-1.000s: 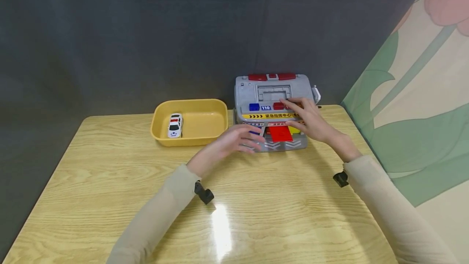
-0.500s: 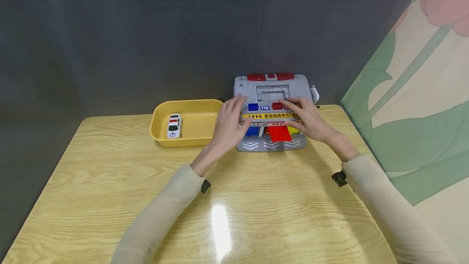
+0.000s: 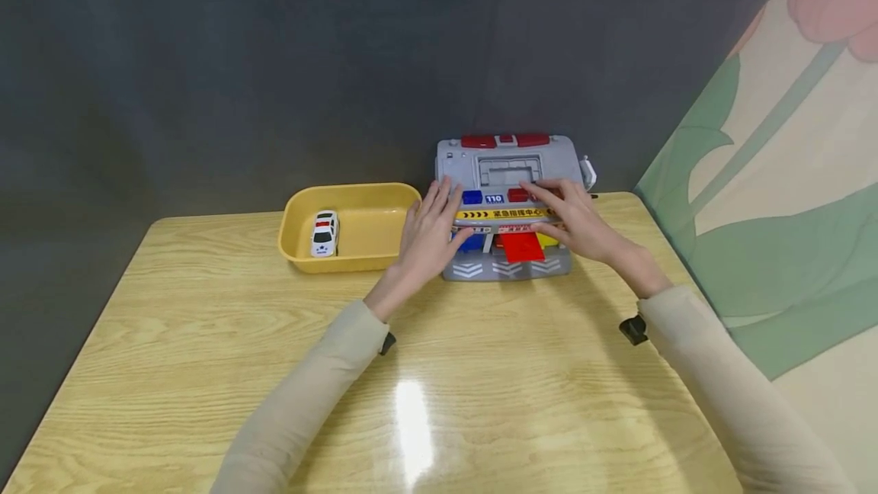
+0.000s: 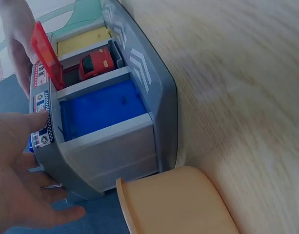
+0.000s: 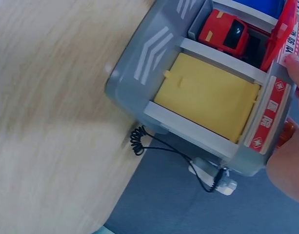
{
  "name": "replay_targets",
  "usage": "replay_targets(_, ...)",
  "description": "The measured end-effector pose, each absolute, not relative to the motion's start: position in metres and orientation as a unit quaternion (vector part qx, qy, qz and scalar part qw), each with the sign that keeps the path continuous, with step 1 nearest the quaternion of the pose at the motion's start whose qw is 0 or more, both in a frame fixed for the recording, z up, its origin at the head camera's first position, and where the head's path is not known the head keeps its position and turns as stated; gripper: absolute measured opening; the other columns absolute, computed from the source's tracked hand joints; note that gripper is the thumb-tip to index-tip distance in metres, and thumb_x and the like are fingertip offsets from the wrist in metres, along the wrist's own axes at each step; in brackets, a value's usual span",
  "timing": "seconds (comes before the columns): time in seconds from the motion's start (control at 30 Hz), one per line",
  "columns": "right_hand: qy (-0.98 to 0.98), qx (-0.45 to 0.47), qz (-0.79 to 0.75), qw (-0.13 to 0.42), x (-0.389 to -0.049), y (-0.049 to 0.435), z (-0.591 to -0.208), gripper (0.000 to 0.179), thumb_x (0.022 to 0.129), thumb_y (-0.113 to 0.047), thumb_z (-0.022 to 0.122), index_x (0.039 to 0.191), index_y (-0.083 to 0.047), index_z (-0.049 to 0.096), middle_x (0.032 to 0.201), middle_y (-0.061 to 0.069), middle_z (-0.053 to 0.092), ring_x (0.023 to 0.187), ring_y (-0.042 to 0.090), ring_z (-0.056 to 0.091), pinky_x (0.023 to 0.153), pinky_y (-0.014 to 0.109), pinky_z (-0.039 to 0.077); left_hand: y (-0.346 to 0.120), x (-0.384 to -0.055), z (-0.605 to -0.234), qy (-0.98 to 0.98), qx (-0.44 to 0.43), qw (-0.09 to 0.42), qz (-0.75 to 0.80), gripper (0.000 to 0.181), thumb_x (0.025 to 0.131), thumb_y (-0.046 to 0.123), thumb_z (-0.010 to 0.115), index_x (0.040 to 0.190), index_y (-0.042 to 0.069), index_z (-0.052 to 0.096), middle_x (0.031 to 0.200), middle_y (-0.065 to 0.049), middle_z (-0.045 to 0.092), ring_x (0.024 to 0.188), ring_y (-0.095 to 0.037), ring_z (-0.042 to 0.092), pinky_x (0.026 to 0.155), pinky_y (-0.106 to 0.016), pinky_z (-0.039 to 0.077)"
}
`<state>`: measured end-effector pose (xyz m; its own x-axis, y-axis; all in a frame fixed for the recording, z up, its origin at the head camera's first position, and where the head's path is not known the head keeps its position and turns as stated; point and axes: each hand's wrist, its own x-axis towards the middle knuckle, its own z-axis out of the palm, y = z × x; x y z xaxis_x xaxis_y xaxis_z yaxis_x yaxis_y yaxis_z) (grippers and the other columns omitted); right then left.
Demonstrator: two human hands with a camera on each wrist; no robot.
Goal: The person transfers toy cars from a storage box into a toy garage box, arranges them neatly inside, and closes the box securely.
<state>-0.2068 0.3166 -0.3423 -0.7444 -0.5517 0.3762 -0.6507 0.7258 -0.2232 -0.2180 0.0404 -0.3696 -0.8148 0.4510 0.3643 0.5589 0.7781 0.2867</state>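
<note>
A grey toy garage (image 3: 507,271) stands at the back of the table. My left hand (image 3: 427,241) rests against its left side, fingers extended over the top and thumb at the front edge. In the left wrist view, that thumb (image 4: 34,121) touches the blue-and-white label. My right hand (image 3: 584,226) lies over the garage's front right part, with its fingertips by the red button (image 3: 517,195) and its thumb on the front edge. A red door (image 3: 523,247) is raised, showing a red toy car (image 5: 225,31) inside. The blue door (image 4: 103,109) and yellow door (image 5: 208,95) are closed.
Left of the garage is a yellow tray (image 3: 377,231) with a white toy police car (image 3: 325,235) in it. A white handset (image 5: 210,176) on a coiled black cord hangs at the garage's right side. A dark curtain (image 3: 274,75) borders the table's back.
My left hand has moved from in front of the garage up and back onto its left side. The right hand has kept its place; the red door has stayed raised.
</note>
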Motion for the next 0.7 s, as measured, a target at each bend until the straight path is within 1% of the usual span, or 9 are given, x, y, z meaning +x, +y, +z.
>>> replay_targets(0.2,-0.937,0.301,0.143,0.108,-0.212,0.305,-0.331,0.067,0.083,-0.020,0.078,0.142,-0.008,0.047,0.129,0.022,0.044,0.114,0.039,0.038,0.091,0.055,0.033,0.033,-0.223,-0.370,-0.930,-0.266,0.138,-0.215,0.070,0.092,0.044,0.062,0.148,0.009,0.039,0.156,-0.013,0.025,0.144,-0.028,0.021,0.108,-0.054,0.030)
replay_targets(0.3,-0.947,0.283,0.121,0.087,-0.216,0.300,-0.325,0.066,0.082,-0.024,0.079,0.139,-0.012,0.051,0.129,0.021,0.046,0.116,0.040,0.038,0.095,0.058,0.030,0.030,-0.225,-0.372,-0.922,-0.269,0.139,-0.240,0.070,0.091,0.043,0.065,0.147,0.009,0.040,0.155,-0.014,0.026,0.143,-0.028,0.022,0.108,-0.054,0.031)
replay_targets(0.47,-0.959,0.268,0.070,0.052,-0.221,0.289,-0.315,0.066,0.080,-0.032,0.079,0.137,-0.010,0.053,0.131,0.020,0.049,0.121,0.042,0.038,0.103,0.062,0.024,0.027,-0.227,-0.375,-0.918,-0.278,0.148,-0.240,0.070,0.091,0.044,0.065,0.147,0.008,0.041,0.155,-0.015,0.027,0.143,-0.029,0.023,0.108,-0.052,0.032)
replay_targets(0.53,-0.959,0.276,0.057,0.042,-0.223,0.283,-0.312,0.068,0.080,-0.032,0.080,0.137,-0.008,0.052,0.128,0.020,0.050,0.119,0.041,0.041,0.103,0.061,0.027,0.027,-0.227,-0.376,-0.920,-0.280,0.153,-0.229,0.070,0.091,0.045,0.064,0.146,0.008,0.041,0.155,-0.015,0.027,0.142,-0.030,0.024,0.107,-0.051,0.033)
replay_targets(0.6,-0.955,0.289,0.050,0.033,-0.224,0.278,-0.310,0.069,0.079,-0.032,0.081,0.137,-0.008,0.051,0.125,0.018,0.050,0.113,0.038,0.043,0.099,0.057,0.032,0.027,-0.227,-0.376,-0.922,-0.281,0.158,-0.216,0.070,0.092,0.046,0.062,0.146,0.007,0.042,0.154,-0.015,0.028,0.142,-0.030,0.025,0.106,-0.050,0.035)
replay_targets(0.7,-0.949,0.311,0.039,0.027,-0.226,0.273,-0.311,0.071,0.078,-0.029,0.082,0.137,-0.008,0.049,0.120,0.018,0.047,0.107,0.035,0.043,0.092,0.053,0.038,0.030,-0.226,-0.376,-0.924,-0.283,0.159,-0.203,0.069,0.093,0.046,0.061,0.146,0.007,0.042,0.154,-0.016,0.028,0.142,-0.030,0.025,0.105,-0.050,0.037)
